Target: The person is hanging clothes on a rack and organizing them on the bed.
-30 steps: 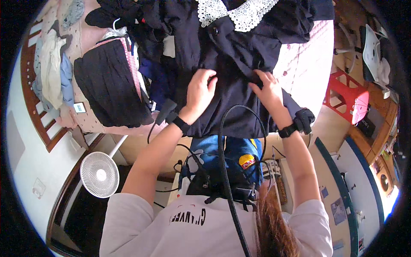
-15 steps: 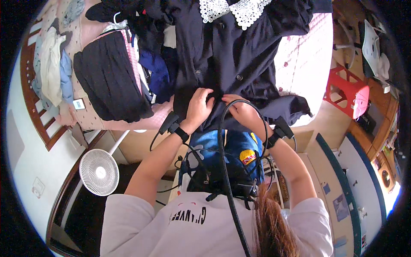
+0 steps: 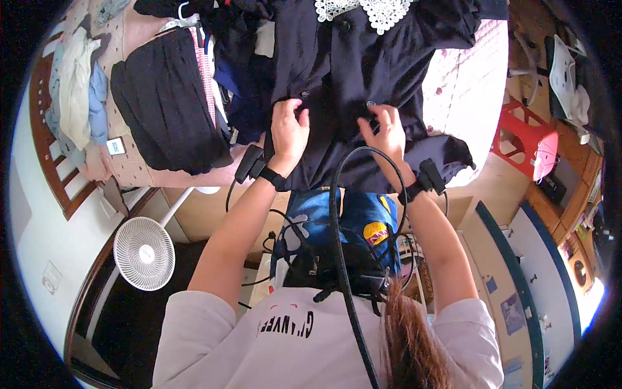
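A black garment (image 3: 343, 71) with a white lace collar (image 3: 382, 13) lies spread on the bed, its lower edge at the near side. My left hand (image 3: 289, 135) rests on its left front, fingertips just under a dark button (image 3: 304, 94). The thumb stands apart from the fingers. On the other front, my right hand (image 3: 387, 135) is by a second button (image 3: 370, 104), thumb and fingers apart. Neither hand shows cloth gripped between its fingers. A black cable (image 3: 337, 220) loops up in front of my right wrist.
To the left lie a folded black garment (image 3: 159, 110) and several other clothes on the pink bedspread (image 3: 460, 84). A white fan (image 3: 144, 253) stands at lower left. A red plastic stool (image 3: 528, 139) is right of the bed. Pale clothes (image 3: 78, 104) hang over the bed rail.
Both hands have moved farther up the garment and apart, from close together near its middle edges to beside the two buttons. The view has shifted slightly.
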Tool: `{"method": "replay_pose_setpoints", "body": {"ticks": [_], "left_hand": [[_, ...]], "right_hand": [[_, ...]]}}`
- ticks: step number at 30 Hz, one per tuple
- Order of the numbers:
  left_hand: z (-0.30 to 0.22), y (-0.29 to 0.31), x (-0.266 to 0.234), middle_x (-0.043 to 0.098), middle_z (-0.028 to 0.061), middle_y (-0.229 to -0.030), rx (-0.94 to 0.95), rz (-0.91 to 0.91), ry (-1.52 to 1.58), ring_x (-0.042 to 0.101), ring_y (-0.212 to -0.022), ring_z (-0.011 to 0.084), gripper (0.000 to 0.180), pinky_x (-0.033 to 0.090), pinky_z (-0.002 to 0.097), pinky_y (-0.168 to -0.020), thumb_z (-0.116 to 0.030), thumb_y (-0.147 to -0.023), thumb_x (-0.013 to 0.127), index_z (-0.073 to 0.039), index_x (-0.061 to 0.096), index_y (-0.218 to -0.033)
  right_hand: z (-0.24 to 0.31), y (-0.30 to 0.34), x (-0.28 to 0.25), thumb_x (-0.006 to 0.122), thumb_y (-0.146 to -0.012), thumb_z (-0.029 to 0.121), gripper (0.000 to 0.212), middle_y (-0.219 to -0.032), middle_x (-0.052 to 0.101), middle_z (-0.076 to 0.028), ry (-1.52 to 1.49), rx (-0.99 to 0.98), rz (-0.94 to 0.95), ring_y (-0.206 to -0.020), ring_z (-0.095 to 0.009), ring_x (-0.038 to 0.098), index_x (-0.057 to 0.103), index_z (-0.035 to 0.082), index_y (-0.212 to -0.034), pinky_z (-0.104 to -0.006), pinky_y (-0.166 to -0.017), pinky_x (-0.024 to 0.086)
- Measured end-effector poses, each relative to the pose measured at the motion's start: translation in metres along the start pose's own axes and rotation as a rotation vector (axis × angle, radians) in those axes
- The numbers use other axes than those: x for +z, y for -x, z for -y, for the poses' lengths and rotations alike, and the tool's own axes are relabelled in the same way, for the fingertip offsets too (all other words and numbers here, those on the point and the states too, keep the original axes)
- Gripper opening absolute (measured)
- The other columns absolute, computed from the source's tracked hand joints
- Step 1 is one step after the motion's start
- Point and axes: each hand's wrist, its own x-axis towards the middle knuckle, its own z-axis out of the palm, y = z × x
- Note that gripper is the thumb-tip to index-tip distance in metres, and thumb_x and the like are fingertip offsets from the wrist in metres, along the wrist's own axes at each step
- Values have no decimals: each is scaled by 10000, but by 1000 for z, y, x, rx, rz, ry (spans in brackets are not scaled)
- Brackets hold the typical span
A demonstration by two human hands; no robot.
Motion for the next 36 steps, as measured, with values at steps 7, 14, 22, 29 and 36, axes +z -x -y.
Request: {"method": "replay_pose_setpoints", "body": {"ticks": [7,14,22,29,36], "left_hand": [[-10,16,17,545,168,-958,65,209,-167,576,-905,333,454,494,386,-778,-244,-679,777,-47,505,-984],[-15,21,26,570,154,-907,287,171,189,585,-871,327,269,499,396,-721,-76,-738,664,-24,556,-979],[-49,-1,56,663,56,-963,-244,726,1083,616,-811,116,296,507,292,-724,-115,-835,679,34,571,-1067],[-36,2,29,688,48,-866,-175,669,737,598,-763,91,318,476,249,-689,-258,-864,673,39,655,-974],[-17,40,-9,657,38,-1061,-437,1098,860,587,-953,121,317,437,271,-904,-186,-832,681,-17,642,-1098]], "right_hand": [[-23,15,-11,645,-842,257,195,-856,665,-126,-126,393,176,-814,-261,637,677,88,-935,-357,-775,490],[-45,12,-100,511,-964,339,249,-608,406,55,-1071,808,112,-476,-55,344,578,99,-966,-221,-446,332],[-69,72,-47,833,-561,213,903,-1314,435,-186,238,84,233,-1209,-359,414,407,95,-1349,-454,-1030,335],[-46,77,-91,702,-725,148,330,-1174,601,-117,2,582,654,-1101,-311,555,649,95,-1046,-396,-971,403],[3,105,-66,705,-779,395,1001,-1272,477,-336,-227,75,1160,-1171,-374,519,102,-44,-1448,-340,-1015,385]]}}
